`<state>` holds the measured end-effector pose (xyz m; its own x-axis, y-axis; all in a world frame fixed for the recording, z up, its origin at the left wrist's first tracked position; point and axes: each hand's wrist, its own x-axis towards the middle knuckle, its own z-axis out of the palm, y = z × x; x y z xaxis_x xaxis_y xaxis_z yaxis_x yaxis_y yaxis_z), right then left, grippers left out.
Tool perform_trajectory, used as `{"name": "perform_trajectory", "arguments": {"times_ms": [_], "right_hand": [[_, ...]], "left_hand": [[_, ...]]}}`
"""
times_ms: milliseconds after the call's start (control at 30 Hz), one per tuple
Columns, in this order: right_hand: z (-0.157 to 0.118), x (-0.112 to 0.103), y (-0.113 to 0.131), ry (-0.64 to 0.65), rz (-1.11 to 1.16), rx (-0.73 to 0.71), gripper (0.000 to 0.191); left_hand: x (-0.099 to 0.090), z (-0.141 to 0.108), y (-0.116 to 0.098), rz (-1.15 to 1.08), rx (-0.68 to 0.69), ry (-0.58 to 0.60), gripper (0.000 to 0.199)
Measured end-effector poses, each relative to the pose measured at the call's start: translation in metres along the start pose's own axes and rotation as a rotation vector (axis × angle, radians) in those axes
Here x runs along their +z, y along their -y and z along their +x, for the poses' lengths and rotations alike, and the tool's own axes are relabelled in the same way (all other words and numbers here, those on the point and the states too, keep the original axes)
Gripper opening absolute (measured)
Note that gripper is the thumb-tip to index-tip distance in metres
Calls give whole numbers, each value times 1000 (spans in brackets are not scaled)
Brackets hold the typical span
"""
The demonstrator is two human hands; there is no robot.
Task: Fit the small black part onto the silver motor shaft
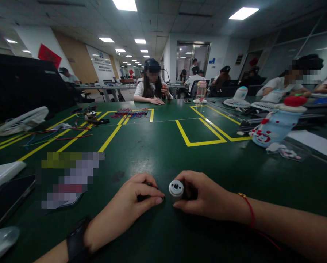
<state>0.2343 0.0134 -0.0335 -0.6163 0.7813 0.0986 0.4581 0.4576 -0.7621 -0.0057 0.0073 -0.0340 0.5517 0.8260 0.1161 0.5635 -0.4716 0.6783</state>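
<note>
My right hand (207, 195) is closed around a small silver cylindrical motor (176, 189), which stands upright at the table's near middle. Its round top face shows a dark centre and small holes. Just left of it, my left hand (134, 197) has thumb and fingers pinched together. Something tiny and dark shows at those fingertips, too small to name. A narrow gap separates the left fingertips from the motor. The fingers of my right hand hide part of the motor's side.
Yellow tape (207, 143) marks the green table (141, 146). Wires (130, 113) and a white fan (23, 120) lie left. A blue bottle (275, 126) and another fan (237, 100) stand right. A person (152, 86) sits opposite; a computer mouse (2, 243) is near left.
</note>
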Motion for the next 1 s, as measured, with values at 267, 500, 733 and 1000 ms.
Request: {"name": "perform_trajectory", "arguments": {"times_ms": [267, 500, 733, 1000], "right_hand": [[0, 0, 0, 12, 0, -6, 34], [-1, -2, 3, 18, 24, 13, 32], [-1, -3, 5, 16, -24, -1, 32], [0, -4, 8, -10, -41, -55, 31]], "left_hand": [[-6, 1, -4, -19, -48, 2, 19], [-14, 1, -3, -123, -253, -158, 26], [-15, 1, 0, -190, -317, -219, 26], [-15, 3, -3, -162, -273, -157, 23]]}}
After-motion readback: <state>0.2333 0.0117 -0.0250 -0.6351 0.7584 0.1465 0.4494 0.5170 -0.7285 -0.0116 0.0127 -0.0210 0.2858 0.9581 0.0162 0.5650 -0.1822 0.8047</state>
